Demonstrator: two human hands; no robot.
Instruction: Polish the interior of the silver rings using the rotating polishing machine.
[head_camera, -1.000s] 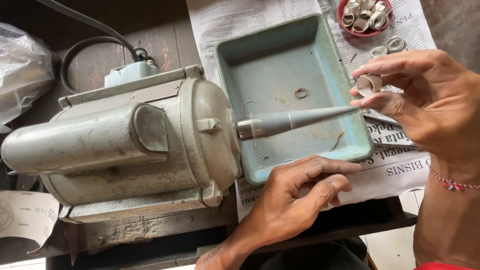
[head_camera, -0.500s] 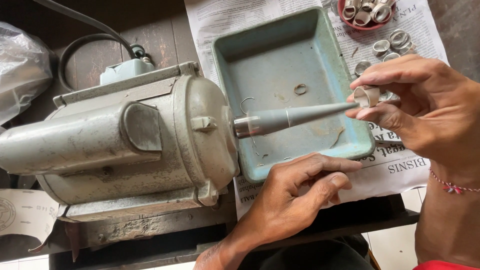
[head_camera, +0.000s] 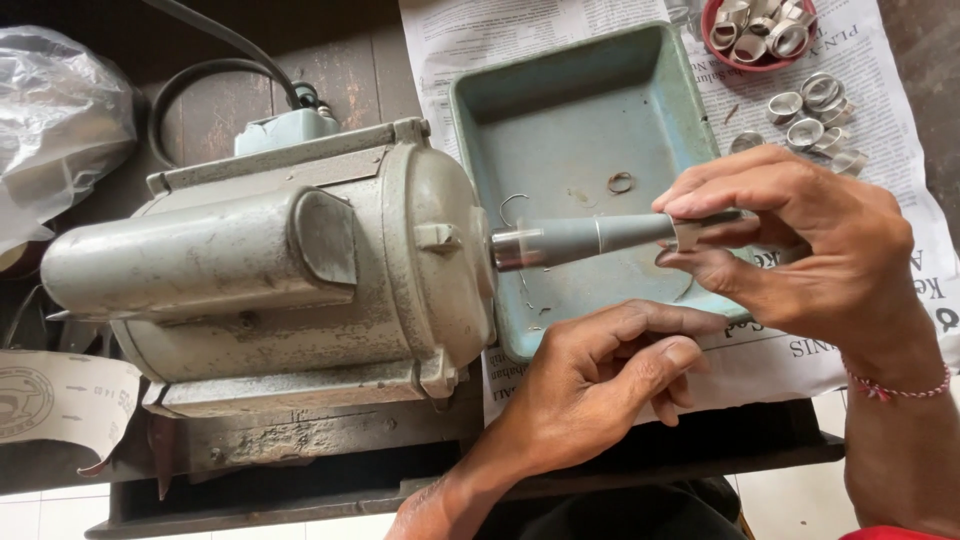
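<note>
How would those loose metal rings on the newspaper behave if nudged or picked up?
The metal rings look rigid and thin-walled, so probably light. Their round bands suggest any tipped on edge could roll. Shiny, smooth surfaces may be slippery to pinch. The flat newspaper offers no rim to stop them.

My hands crowd the spindle: my right hand (head_camera: 800, 250) closes around the tip of the tapered spindle (head_camera: 590, 240), and my left hand (head_camera: 600, 390) rests just below it at the near rim of the green tray (head_camera: 560, 110). The motor (head_camera: 270, 270) blocks everything to the left. The tray's far half lies open, with only a small ring (head_camera: 620, 182) on its floor. Beyond my right hand, loose metal rings (head_camera: 815, 115) and a red bowl (head_camera: 712, 52) of rings fill the newspaper (head_camera: 470, 40).
</note>
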